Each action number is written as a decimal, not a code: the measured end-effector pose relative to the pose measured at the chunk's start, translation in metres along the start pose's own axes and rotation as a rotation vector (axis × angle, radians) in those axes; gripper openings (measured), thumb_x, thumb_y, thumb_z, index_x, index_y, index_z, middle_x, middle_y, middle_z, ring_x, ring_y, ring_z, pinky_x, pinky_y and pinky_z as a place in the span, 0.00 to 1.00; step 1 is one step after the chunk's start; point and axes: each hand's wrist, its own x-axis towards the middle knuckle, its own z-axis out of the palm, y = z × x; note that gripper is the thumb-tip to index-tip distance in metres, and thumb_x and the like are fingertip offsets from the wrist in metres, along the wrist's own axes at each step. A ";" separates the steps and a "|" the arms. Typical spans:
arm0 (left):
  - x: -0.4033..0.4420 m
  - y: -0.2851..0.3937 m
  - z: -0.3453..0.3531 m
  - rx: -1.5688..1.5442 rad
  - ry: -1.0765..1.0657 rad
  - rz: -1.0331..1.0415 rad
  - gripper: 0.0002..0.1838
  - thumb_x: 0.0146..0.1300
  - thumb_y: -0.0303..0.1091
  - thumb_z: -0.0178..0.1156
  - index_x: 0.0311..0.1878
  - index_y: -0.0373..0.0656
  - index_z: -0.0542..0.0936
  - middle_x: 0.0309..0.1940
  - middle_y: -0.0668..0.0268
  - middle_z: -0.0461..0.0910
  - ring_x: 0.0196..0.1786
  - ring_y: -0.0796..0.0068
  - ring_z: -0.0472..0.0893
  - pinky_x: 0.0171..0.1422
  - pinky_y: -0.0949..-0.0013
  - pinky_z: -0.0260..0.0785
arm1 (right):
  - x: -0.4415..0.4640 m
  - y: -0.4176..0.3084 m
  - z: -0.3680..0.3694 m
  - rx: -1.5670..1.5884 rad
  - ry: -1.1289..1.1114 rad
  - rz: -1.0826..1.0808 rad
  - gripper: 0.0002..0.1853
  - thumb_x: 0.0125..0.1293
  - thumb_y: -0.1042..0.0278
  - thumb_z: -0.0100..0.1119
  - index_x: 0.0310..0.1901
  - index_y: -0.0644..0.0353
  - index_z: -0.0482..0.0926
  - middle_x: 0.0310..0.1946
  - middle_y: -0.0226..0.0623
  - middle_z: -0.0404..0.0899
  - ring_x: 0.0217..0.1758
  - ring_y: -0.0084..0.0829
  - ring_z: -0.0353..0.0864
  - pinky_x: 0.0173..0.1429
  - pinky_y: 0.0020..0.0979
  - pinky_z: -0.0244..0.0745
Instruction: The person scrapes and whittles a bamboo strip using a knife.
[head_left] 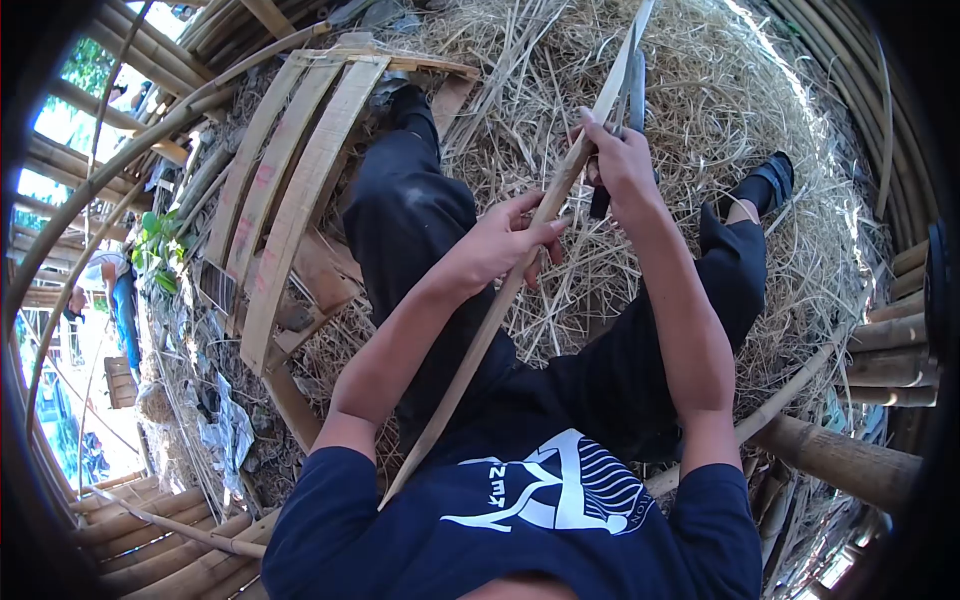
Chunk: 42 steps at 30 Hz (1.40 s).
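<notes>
Left hand has fingers closed around wooden strip; right hand, at its two o'clock, grips a knife.

Across the frame's centre, a strip slants from the upper right toward the lower left, over straw. Slats lie upper left; bamboo poles line the right edge.
</notes>
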 end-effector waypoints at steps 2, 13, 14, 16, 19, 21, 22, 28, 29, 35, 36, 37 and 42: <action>-0.001 0.002 0.004 0.028 0.002 -0.043 0.23 0.69 0.41 0.56 0.61 0.37 0.68 0.26 0.64 0.78 0.17 0.82 0.75 0.22 0.80 0.68 | 0.001 -0.005 -0.004 0.009 -0.013 -0.022 0.17 0.70 0.56 0.55 0.31 0.61 0.82 0.16 0.26 0.72 0.13 0.16 0.62 0.19 0.23 0.57; 0.000 0.002 0.014 -0.105 -0.019 -0.118 0.14 0.71 0.41 0.54 0.44 0.38 0.70 0.13 0.76 0.60 0.09 0.88 0.58 0.11 0.80 0.50 | 0.002 -0.009 -0.009 0.005 0.002 -0.045 0.16 0.69 0.56 0.57 0.34 0.61 0.80 0.20 0.25 0.73 0.14 0.15 0.62 0.20 0.19 0.57; 0.001 0.001 0.013 -0.103 -0.020 -0.118 0.14 0.71 0.41 0.54 0.44 0.38 0.70 0.13 0.76 0.60 0.09 0.88 0.58 0.11 0.80 0.50 | 0.001 -0.011 -0.011 0.006 0.004 -0.047 0.16 0.69 0.56 0.57 0.34 0.61 0.80 0.20 0.25 0.73 0.14 0.15 0.62 0.20 0.19 0.57; 0.003 -0.002 0.010 -0.161 0.002 -0.090 0.14 0.70 0.41 0.55 0.43 0.39 0.69 0.13 0.78 0.58 0.08 0.89 0.57 0.11 0.80 0.49 | -0.002 -0.016 -0.012 -0.103 -0.033 -0.015 0.19 0.65 0.53 0.61 0.33 0.64 0.81 0.16 0.24 0.70 0.15 0.17 0.65 0.20 0.23 0.61; 0.002 -0.001 0.011 -0.130 0.018 -0.065 0.14 0.69 0.40 0.57 0.43 0.39 0.69 0.13 0.78 0.58 0.08 0.89 0.57 0.11 0.81 0.48 | -0.007 -0.018 -0.011 -0.267 -0.088 0.040 0.20 0.61 0.52 0.65 0.34 0.66 0.81 0.18 0.27 0.72 0.15 0.17 0.66 0.20 0.25 0.61; 0.003 -0.003 0.011 -0.125 0.011 -0.058 0.14 0.69 0.40 0.57 0.44 0.39 0.69 0.13 0.79 0.58 0.08 0.89 0.57 0.11 0.81 0.48 | -0.004 -0.010 -0.008 -0.269 -0.106 0.020 0.20 0.60 0.52 0.66 0.33 0.66 0.81 0.18 0.28 0.73 0.16 0.17 0.66 0.20 0.25 0.60; 0.003 -0.003 0.011 -0.126 -0.003 -0.049 0.14 0.68 0.40 0.58 0.44 0.39 0.69 0.13 0.79 0.58 0.08 0.89 0.57 0.11 0.81 0.48 | -0.002 -0.007 -0.008 -0.277 -0.116 0.002 0.20 0.59 0.53 0.67 0.33 0.66 0.81 0.19 0.29 0.74 0.17 0.17 0.66 0.20 0.26 0.59; -0.002 0.001 0.012 -0.041 -0.016 -0.077 0.19 0.69 0.40 0.57 0.54 0.36 0.67 0.17 0.74 0.66 0.13 0.84 0.68 0.17 0.79 0.62 | 0.007 0.005 -0.008 -0.204 -0.056 -0.022 0.15 0.60 0.58 0.67 0.29 0.61 0.77 0.17 0.22 0.68 0.16 0.15 0.63 0.20 0.22 0.57; -0.004 0.002 0.011 -0.003 -0.012 -0.092 0.21 0.69 0.41 0.57 0.56 0.36 0.67 0.19 0.72 0.69 0.15 0.82 0.72 0.20 0.78 0.67 | 0.009 0.005 -0.009 -0.195 -0.050 -0.012 0.14 0.61 0.59 0.66 0.29 0.60 0.77 0.17 0.22 0.68 0.16 0.15 0.63 0.21 0.23 0.57; -0.038 -0.011 0.006 0.043 -0.038 -0.170 0.24 0.71 0.43 0.53 0.61 0.35 0.64 0.26 0.64 0.75 0.24 0.74 0.79 0.32 0.71 0.76 | 0.024 0.011 -0.011 -0.183 0.051 -0.020 0.13 0.64 0.61 0.62 0.28 0.60 0.76 0.17 0.25 0.69 0.17 0.17 0.64 0.22 0.25 0.58; -0.048 -0.015 0.005 0.016 -0.045 -0.187 0.24 0.71 0.43 0.52 0.61 0.34 0.64 0.27 0.63 0.75 0.24 0.73 0.79 0.33 0.70 0.76 | 0.023 0.011 -0.010 -0.189 0.065 -0.008 0.13 0.64 0.61 0.61 0.28 0.60 0.76 0.17 0.25 0.69 0.17 0.18 0.64 0.23 0.26 0.58; -0.059 -0.012 0.006 -0.027 -0.051 -0.236 0.22 0.73 0.42 0.49 0.61 0.34 0.64 0.30 0.61 0.75 0.27 0.71 0.80 0.37 0.67 0.78 | 0.020 0.006 -0.011 -0.208 0.062 0.017 0.13 0.65 0.61 0.60 0.29 0.61 0.75 0.19 0.28 0.71 0.20 0.19 0.67 0.25 0.25 0.61; -0.096 -0.015 0.001 0.055 -0.034 -0.295 0.22 0.73 0.42 0.47 0.60 0.34 0.65 0.31 0.60 0.75 0.32 0.68 0.81 0.44 0.62 0.78 | 0.022 0.002 -0.015 -0.268 0.122 0.004 0.21 0.64 0.55 0.59 0.45 0.69 0.75 0.40 0.49 0.81 0.37 0.36 0.82 0.46 0.37 0.76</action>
